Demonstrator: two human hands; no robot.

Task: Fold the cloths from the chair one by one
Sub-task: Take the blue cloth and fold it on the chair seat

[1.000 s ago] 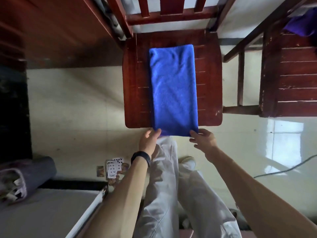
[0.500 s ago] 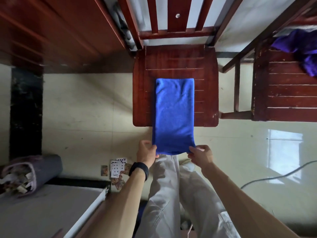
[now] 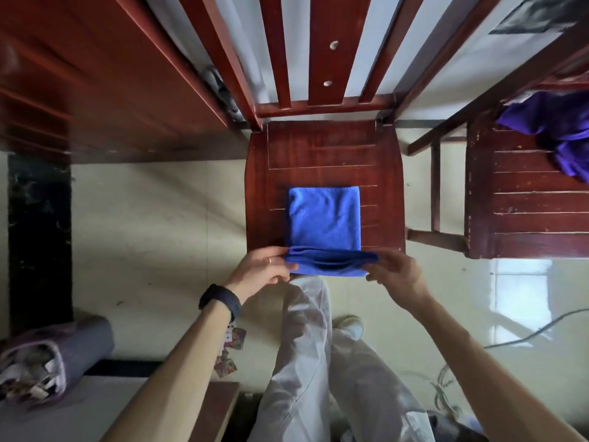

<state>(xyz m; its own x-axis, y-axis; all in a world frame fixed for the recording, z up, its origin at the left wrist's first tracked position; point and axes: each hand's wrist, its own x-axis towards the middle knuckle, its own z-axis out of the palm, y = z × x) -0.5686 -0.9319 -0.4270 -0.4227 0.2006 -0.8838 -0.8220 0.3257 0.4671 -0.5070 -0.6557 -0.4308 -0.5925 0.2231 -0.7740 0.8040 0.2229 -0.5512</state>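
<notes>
Head view: left hand (image 3: 261, 269) and right hand (image 3: 395, 272) are each pinching one end of the blue cloth (image 3: 323, 218) where it is overhanging the front edge of the chair seat (image 3: 318, 148), probably keeping the layers squared.

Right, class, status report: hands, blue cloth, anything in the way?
Left hand, right hand: each pinches a near corner of the blue cloth. It lies folded on the chair seat. Nothing on it; purple cloth apart, on next chair.

Bare-armed, wearing a black wristband (image 3: 220, 301) on the left wrist, a thin ring (image 3: 270, 260), pale grey trousers (image 3: 306, 362), a white shoe (image 3: 350, 325).
</notes>
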